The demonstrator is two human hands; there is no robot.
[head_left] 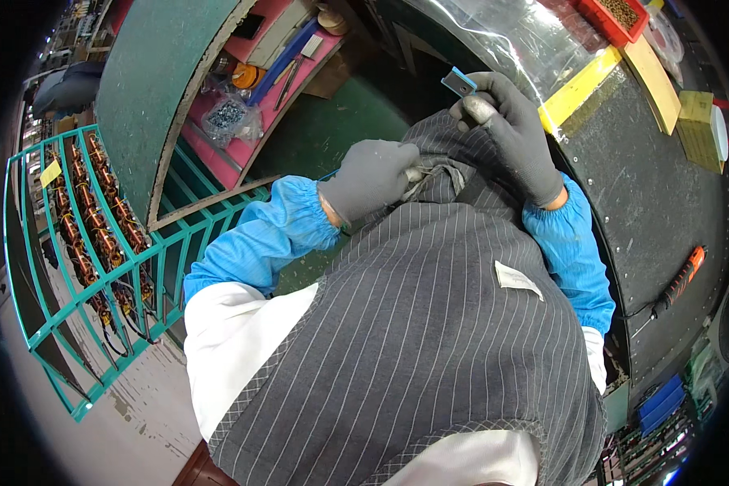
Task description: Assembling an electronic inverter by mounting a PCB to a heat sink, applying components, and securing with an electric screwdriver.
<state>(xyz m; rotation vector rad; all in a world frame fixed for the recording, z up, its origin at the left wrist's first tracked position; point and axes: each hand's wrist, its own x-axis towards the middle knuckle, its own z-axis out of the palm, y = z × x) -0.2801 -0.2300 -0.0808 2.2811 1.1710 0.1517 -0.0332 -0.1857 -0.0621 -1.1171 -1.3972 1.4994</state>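
My right hand, in a grey glove, pinches a small flat rectangular piece, dark with a light blue edge, between thumb and fingers. It is held up beyond the lap, near the bench edge. My left hand, gloved the same, is closed on a bunched fold of the striped grey apron over my lap. Its fingertips are partly hidden by the cloth. Blue sleeve covers reach up both forearms.
At right, a black bench holds an orange-handled screwdriver, a tape roll and a red bin. A pink shelf with a bag of small parts stands ahead left. A teal rack holds copper-wound parts.
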